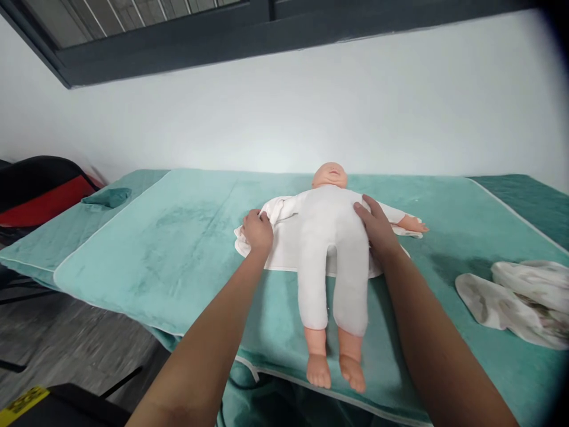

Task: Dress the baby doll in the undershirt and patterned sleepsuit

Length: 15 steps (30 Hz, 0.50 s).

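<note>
A baby doll with a white cloth body lies on its back, its bare feet toward me. Spread under its torso is a white baby shirt. The doll's arm on the right comes out of a white sleeve, its hand showing; no doll hand shows on the left. My left hand is closed on the shirt's sleeve on the left side, fingers curled into the fabric. Against the doll's right-hand flank, my right hand grips the body, thumb on the chest and index finger near the shoulder.
Green plush padding covers the table, with white piping along its edges. Crumpled white cloth lies at the right. A red and black chair stands at the left. Behind the table rises a white wall below a dark window frame.
</note>
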Motion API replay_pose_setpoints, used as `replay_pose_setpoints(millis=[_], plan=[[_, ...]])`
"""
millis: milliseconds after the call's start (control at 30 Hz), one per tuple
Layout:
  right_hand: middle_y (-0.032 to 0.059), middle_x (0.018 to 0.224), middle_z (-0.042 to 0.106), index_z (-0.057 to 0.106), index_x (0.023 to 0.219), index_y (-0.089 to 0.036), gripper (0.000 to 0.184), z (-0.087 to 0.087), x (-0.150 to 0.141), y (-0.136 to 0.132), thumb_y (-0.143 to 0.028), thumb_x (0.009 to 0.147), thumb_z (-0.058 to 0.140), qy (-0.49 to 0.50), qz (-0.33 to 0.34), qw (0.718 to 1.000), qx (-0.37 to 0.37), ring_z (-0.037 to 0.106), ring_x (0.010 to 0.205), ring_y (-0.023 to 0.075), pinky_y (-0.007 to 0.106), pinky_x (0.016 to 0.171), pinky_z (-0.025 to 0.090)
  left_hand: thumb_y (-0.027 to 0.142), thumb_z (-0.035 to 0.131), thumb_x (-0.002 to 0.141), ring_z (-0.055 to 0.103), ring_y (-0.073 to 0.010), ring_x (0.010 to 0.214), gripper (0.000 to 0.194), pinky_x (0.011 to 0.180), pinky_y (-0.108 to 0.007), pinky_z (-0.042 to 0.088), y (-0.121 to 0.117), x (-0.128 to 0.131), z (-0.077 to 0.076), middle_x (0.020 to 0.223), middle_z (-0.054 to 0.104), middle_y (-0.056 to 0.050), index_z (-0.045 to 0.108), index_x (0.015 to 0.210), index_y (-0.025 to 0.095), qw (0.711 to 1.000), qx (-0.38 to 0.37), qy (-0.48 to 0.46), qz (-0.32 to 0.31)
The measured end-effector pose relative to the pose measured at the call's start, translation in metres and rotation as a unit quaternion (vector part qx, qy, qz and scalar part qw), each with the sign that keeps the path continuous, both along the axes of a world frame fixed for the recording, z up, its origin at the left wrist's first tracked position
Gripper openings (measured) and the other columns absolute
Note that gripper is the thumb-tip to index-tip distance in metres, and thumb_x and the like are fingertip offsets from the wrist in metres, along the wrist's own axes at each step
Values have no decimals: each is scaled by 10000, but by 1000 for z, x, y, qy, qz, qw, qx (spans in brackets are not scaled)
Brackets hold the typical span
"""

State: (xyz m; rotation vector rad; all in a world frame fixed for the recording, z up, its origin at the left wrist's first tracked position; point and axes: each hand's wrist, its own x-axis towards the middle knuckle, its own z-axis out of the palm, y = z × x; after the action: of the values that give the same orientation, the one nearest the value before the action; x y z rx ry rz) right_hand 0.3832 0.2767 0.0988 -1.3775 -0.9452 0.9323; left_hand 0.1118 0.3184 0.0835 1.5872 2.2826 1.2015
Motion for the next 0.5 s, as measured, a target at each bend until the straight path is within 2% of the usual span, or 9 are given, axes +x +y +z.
replay_pose_setpoints(millis=[133, 233, 400, 500], plan=[[86, 1357, 653, 379, 1557, -263, 886, -6, -11, 1, -520, 793, 747, 74, 90, 993, 21, 655, 1197, 270, 433, 1043, 546, 221, 432, 962, 602, -277, 1066, 181, 950, -404, 447, 0, 9, 15, 1056, 682, -127, 590, 1039, 178, 998, 50, 5, -47], [68, 1399, 626, 326, 1584, -309, 916, -9, -16, 1, -523, 802, 752, 81, 147, 985, 27, 622, 1261, 260, 448, 1099, 502, 224, 443, 963, 609, -253, 995, 119, 865, -364, 460, 3, 16, 31, 1012, 669, -108, 554, 996, 197, 994, 69, -13, -83], [64, 1491, 558, 205, 1629, -289, 995, -4, -20, -3, -488, 823, 752, 102, 220, 970, 26, 573, 1328, 238, 400, 1140, 470, 215, 486, 952, 625, -201, 879, 52, 809, -318, 461, 3, 43, 73, 902, 675, -44, 525, 920, 228, 984, 44, -54, -163], [67, 1501, 548, 158, 1637, -291, 1023, -3, -20, -4, -471, 825, 753, 108, 247, 963, 5, 597, 1293, 242, 411, 1122, 487, 155, 532, 903, 644, -199, 923, 80, 850, -323, 471, -16, 70, 101, 959, 704, -46, 565, 903, 227, 972, 3, -48, -230]])
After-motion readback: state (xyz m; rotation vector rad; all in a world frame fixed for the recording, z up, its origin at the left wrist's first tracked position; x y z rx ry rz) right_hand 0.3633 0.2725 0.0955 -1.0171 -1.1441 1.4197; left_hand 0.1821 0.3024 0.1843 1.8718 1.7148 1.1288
